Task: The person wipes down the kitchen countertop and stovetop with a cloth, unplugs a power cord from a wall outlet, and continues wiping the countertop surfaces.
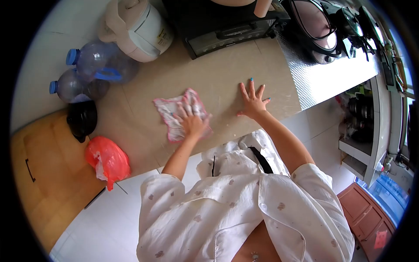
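Note:
A white cloth with pink edging (168, 117) lies spread on the beige countertop (144, 150). My left hand (192, 121) rests flat on the cloth, its fingers stretched out and slightly blurred. To the right, my right hand (253, 101) is planted on the bare counter surface with fingers spread wide, holding nothing; some of its nails are blue. The two hands are apart, and the cloth lies only under the left one.
Along the back stand a white electric water pot (142, 32) and a black toaster oven (231, 37). Large plastic bottles (94, 61), a black bowl-like item (83, 120) and a red plastic bag (107, 158) line the left. A dark appliance (312, 26) sits back right.

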{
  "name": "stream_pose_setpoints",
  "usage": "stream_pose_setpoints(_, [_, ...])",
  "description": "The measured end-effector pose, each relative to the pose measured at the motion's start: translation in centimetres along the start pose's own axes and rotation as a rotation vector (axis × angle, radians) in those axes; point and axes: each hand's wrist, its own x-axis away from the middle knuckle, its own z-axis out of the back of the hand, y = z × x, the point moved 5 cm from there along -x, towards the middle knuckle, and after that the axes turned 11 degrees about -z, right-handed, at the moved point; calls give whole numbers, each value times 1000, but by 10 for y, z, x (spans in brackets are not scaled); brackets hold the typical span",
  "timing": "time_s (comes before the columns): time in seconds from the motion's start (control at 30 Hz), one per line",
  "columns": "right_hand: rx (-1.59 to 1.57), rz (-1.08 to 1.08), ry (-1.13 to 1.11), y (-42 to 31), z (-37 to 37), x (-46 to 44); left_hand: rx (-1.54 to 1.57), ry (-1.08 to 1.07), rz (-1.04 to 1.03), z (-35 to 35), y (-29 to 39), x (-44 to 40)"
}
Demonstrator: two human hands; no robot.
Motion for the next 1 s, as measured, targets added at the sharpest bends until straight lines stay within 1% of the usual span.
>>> stream_pose_setpoints(0.03, [5, 9, -1, 5, -1, -4, 1, 0, 11, -1, 21, 8])
stream_pose_setpoints(0.1, [20, 138, -58, 11, -3, -12, 49, -95, -76, -5, 71, 15])
stream_pose_setpoints(0.13, [58, 155, -54, 13, 8, -10, 110, 3, -110, -6, 95, 13])
stream_pose_setpoints(0.17, [72, 172, -49, 23, 1, -26, 167, 103, -142, -8, 119, 8])
stream_pose_setpoints(0.23, [302, 637, 180, 37, -18, -61, 223, 154, -134, -24, 166, -11])
stream_pose_setpoints(0.27, [-60, 705, 195, 48, -5, -62, 234, 109, -130, -22, 190, -20])
stream_pose_setpoints(0.3, [-54, 722, 192, 52, 5, -51, 246, 65, -128, -18, 204, -26])
stream_pose_setpoints(0.33, [-317, 601, 96, 62, 22, -41, 248, 72, -110, -16, 204, -26])
stream_pose_setpoints(0.37, [-569, 471, -8, 73, 29, -37, 206, 150, -159, -12, 207, -25])
stream_pose_setpoints(0.4, [-467, 522, -76, 82, 12, -49, 161, 224, -205, -8, 210, -20])
stream_pose_setpoints(0.43, [-456, 543, -86, 83, 18, -35, 160, 226, -179, -13, 199, -14])
stream_pose_setpoints(0.5, [126, 361, -27, 98, 20, -8, 113, 280, -374, -20, 163, 7])
stream_pose_setpoints(0.53, [132, 390, -19, 101, 15, -3, 105, 242, -285, -23, 133, 18])
stream_pose_setpoints(0.57, [181, 358, -2, 109, 9, -6, 99, 207, -192, -25, 100, 33])
stream_pose_setpoints(0.6, [231, 326, 19, 113, 4, -8, 83, 252, -32, -26, 63, 50])
stream_pose_setpoints(0.63, [252, 308, 30, 113, 1, -6, -54, 290, 79, -29, 25, 66])
stream_pose_setpoints(0.67, [262, 298, 34, 111, 1, -6, -24, 269, 241, -23, -13, 84])
stream_pose_setpoints(0.73, [275, 299, 51, 108, 2, -5, 146, 284, 586, -36, -85, 119])
stream_pose_setpoints(0.77, [267, 287, 48, 108, 2, -6, 133, 168, 787, -35, -108, 130])
stream_pose_setpoints(0.83, [271, 285, 46, 109, 0, -5, 282, 192, 1021, -31, -122, 135])
stream_pose_setpoints(0.87, [267, 286, 56, 109, 0, -5, 290, 199, 1038, -39, -123, 128])
stream_pose_setpoints(0.93, [273, 304, 75, 109, 0, -7, 301, 287, 943, -60, -106, 97])
stream_pose_setpoints(1.0, [212, 290, 51, 110, -2, -10, 159, 356, 758, -31, -49, 55])
